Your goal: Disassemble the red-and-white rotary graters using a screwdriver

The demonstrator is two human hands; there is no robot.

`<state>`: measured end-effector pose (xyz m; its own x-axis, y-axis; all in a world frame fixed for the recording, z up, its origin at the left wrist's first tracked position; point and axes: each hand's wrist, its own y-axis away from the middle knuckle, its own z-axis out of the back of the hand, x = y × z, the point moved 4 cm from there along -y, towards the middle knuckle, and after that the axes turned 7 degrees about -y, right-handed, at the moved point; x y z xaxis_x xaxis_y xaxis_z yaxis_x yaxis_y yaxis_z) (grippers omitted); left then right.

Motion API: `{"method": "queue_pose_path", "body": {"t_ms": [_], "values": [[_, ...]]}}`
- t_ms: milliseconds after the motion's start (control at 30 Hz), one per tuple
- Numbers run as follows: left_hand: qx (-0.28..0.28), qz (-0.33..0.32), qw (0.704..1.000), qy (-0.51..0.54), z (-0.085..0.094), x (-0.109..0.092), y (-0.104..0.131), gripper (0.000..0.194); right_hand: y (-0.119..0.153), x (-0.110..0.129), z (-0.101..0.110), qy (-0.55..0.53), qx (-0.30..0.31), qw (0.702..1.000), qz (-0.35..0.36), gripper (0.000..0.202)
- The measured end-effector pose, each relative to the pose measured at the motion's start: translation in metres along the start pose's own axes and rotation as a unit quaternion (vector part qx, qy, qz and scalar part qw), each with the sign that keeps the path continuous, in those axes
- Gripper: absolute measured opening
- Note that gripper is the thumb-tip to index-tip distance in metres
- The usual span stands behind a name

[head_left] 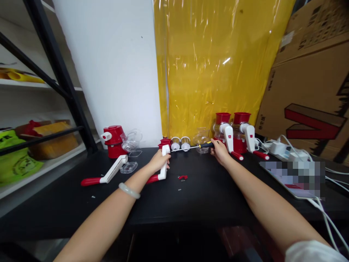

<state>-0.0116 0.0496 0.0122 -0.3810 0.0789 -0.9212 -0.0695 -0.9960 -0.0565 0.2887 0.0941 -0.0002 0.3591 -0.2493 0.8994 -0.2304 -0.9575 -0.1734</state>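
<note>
My left hand (159, 160) is closed around a white crank handle (163, 171) with a red grip, held upright above the black table. In my right hand (220, 151) is a screwdriver (206, 145) with a black and yellow handle. Its thin shaft points left, and the tip meets the upper end of the crank; whether it sits in a screw cannot be made out. Below them on the table lies a small red part (183, 177) with tiny bits near it. Behind the shaft stand two metal grater drums (185, 143) and a red part (164, 141).
At left are a red grater body (113, 141), clear plastic parts (129, 167) and another crank handle (114, 170). Two assembled rotary graters (241, 142) stand back right. A tablet (289, 182), white cables and chargers (278, 147) lie right, before a large cardboard box (305, 83).
</note>
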Motion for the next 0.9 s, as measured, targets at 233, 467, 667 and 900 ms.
{"method": "queue_pose_path", "body": {"t_ms": [233,467,667,900], "values": [[-0.032,0.006,0.999,0.010,-0.004,0.002,0.001,0.020,0.000,0.003,-0.001,-0.049,-0.003,0.999,-0.014,0.023],[-0.026,0.026,0.999,0.006,-0.005,0.008,-0.004,0.017,-0.002,0.001,-0.002,-0.032,0.019,0.999,-0.025,0.011],[-0.044,0.024,0.998,-0.032,-0.002,0.009,-0.003,0.022,-0.008,0.002,0.007,0.112,0.034,0.992,0.039,0.031],[-0.038,0.016,0.998,-0.041,-0.005,0.004,0.000,0.020,-0.011,-0.003,0.013,0.099,0.038,0.993,0.042,0.037]]}}
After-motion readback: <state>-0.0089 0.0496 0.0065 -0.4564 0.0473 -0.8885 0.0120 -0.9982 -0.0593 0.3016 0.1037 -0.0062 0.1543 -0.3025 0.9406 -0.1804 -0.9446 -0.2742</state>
